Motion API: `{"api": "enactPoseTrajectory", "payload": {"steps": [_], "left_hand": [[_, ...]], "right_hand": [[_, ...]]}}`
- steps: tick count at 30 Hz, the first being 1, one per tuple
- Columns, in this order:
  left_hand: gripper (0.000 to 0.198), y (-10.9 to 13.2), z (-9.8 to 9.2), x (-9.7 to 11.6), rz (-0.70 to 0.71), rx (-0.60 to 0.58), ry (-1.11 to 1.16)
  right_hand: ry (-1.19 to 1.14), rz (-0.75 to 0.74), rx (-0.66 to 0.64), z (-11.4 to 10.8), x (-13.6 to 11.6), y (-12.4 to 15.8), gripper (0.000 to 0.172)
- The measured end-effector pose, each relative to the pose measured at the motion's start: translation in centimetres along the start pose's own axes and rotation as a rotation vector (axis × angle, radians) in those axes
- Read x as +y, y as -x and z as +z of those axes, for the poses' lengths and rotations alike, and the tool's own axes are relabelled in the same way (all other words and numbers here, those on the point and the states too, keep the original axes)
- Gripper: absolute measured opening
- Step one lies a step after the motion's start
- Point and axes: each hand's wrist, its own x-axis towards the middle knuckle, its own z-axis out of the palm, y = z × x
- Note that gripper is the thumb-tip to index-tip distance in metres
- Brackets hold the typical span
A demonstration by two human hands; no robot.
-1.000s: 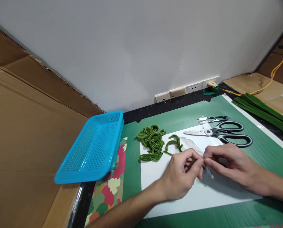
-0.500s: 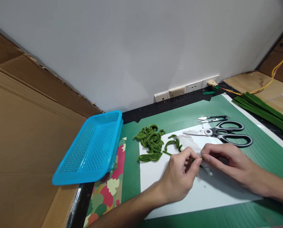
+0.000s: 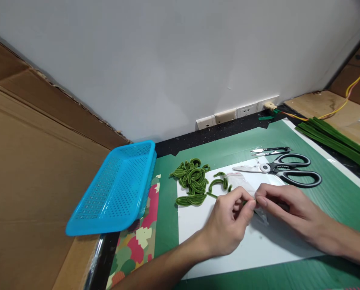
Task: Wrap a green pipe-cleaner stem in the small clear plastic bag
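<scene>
My left hand (image 3: 232, 221) is closed in a pinch over the white sheet (image 3: 216, 257), with a sliver of green pipe cleaner (image 3: 244, 204) showing at its fingers. Thumb and forefinger of my right hand (image 3: 297, 217) pinch at the same spot, fingertips touching or nearly touching the left ones; the fingers mostly hide the piece. Just beyond the hands are a clear plastic bag (image 3: 240, 180) and several loose curved pipe cleaner pieces (image 3: 217, 182). A pile of looped green pipe cleaner shapes (image 3: 193, 176) lies to the left.
Black-and-grey scissors (image 3: 288, 169) and small thread snips (image 3: 272, 151) lie behind my right hand. At far right is a bundle of long green pipe cleaners (image 3: 337, 141). A blue plastic basket (image 3: 146, 177) stands at left beside cardboard (image 3: 31, 181). Wall sockets (image 3: 248, 110) line the back.
Both hands stay nearly in place, with the right shifted slightly and its fingertips closer to the left ones. Less green shows between them. The pile and tools have not moved.
</scene>
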Motion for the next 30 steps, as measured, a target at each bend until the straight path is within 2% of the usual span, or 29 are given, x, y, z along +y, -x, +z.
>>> {"api": "enactPoseTrajectory", "payload": {"steps": [5,9,16,20,22,24,26,30], "left_hand": [[0.035,-0.1,0.0,0.3,0.002,-0.003,0.014],[0.032,0.0,-0.1,0.3,0.041,0.001,-0.069],[0.015,0.5,0.3,-0.3,0.307,0.085,-0.383],[0.016,0.7,0.8,-0.8,0.398,0.106,-0.569],[0.02,0.5,0.9,-1.1,0.509,0.159,-0.693],[0.021,0.1,0.9,-1.2,0.718,0.246,-0.824],[0.02,-0.3,0.8,-1.2,0.906,0.27,-0.967],[0.013,-0.6,0.6,-0.3,1.049,0.283,-1.274]], "right_hand": [[0.055,-0.049,0.02,0.1,-0.1,-0.2,0.042],[0.016,-0.005,0.027,0.5,0.5,-0.1,0.044],[-0.18,0.153,0.038,1.1,0.9,0.3,0.044],[-0.282,0.232,-0.01,1.0,0.4,-0.2,0.049],[-0.348,0.308,-0.054,1.0,0.0,-0.4,0.05],[-0.435,0.399,-0.09,1.1,-0.3,-0.5,0.051],[-0.541,0.464,-0.095,1.2,-0.7,-0.4,0.051],[-0.69,0.507,-0.047,1.5,-1.2,-0.3,0.057]]}}
